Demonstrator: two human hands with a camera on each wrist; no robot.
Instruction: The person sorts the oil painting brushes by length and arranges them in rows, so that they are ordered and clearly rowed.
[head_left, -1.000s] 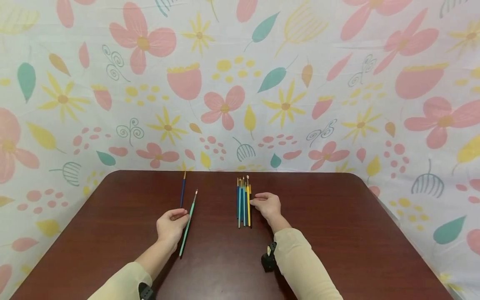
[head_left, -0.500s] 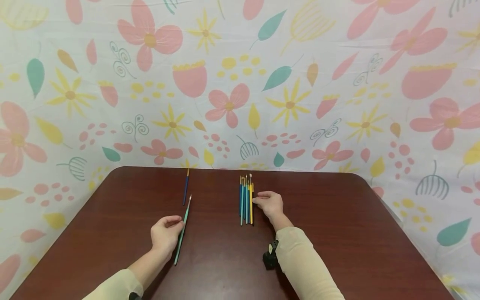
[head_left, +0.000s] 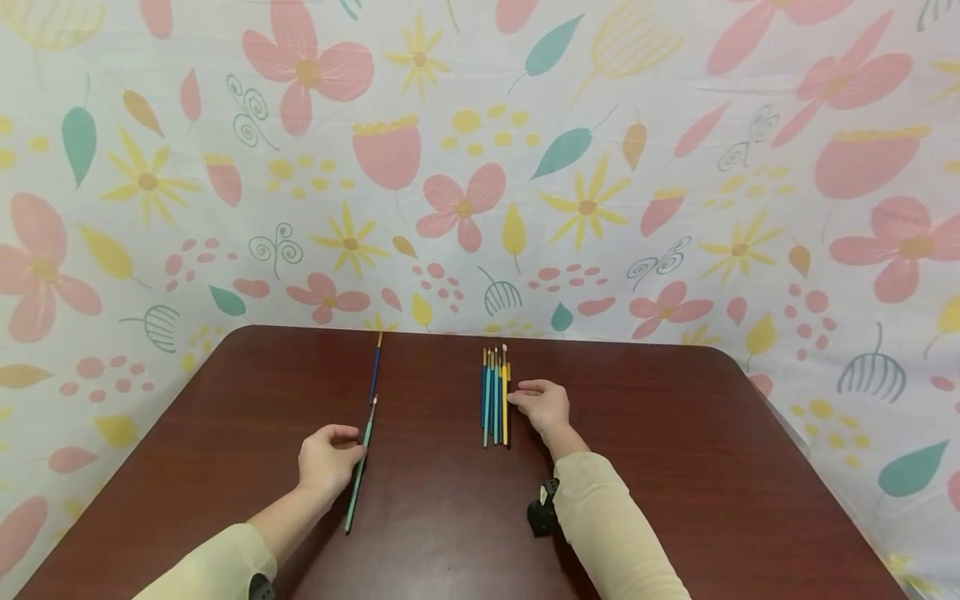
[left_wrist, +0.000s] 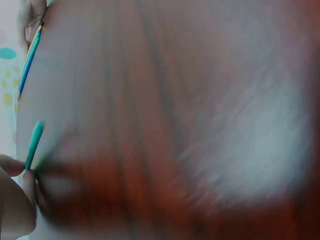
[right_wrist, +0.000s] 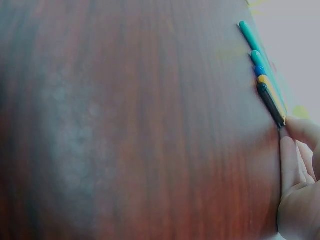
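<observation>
The left hand (head_left: 327, 460) is pinching the green brush (head_left: 359, 475) mid-handle, thumb and fingertip nearly meeting, its bristles pointing towards the blue brush (head_left: 376, 371) beyond. It is probably handling light, stiff and smooth (liable to roll), the middle likely giving the surest hold. Rightward, a row of brushes (head_left: 496, 404) is lying side by side; the right hand (head_left: 543, 406) is pinching the black brush (right_wrist: 270, 104) at the row's right edge.

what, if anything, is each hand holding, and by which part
The left hand pinches a slim green paintbrush by its handle, partway along. The right hand is at a slim black-handled paintbrush; whether it grips or only touches is unclear.
</observation>
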